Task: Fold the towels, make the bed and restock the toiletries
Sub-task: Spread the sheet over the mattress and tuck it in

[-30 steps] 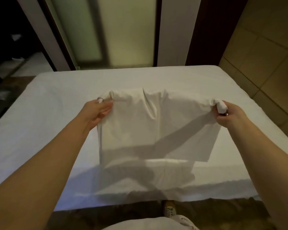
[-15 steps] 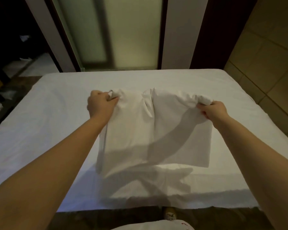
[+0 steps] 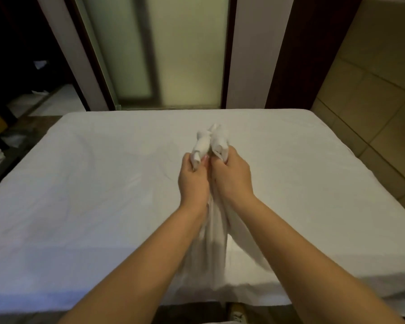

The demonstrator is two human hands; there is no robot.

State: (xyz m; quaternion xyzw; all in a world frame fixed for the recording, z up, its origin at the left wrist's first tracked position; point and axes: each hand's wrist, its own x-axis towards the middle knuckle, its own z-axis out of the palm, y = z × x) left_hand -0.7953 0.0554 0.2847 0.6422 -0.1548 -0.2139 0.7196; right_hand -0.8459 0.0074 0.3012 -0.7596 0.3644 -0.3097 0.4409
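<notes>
Two corners meet: left hand (image 3: 193, 182) and right hand (image 3: 232, 180) each clutch one, white towel (image 3: 215, 242) hanging limp beneath them over the bed (image 3: 80, 188) (soft, light; probably best held by its corners).

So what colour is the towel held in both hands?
Plain white towel, no pattern visible, best seen in the head view.

No txt, labels or nos. readable anywhere. Towel (image 3: 214, 244) & bed sheet (image 3: 80, 195): plain white, no brand marks.

Dim warm light, bg panel (image 3: 187, 50) glowing, dark top-L, edges warped, slight blur
</notes>
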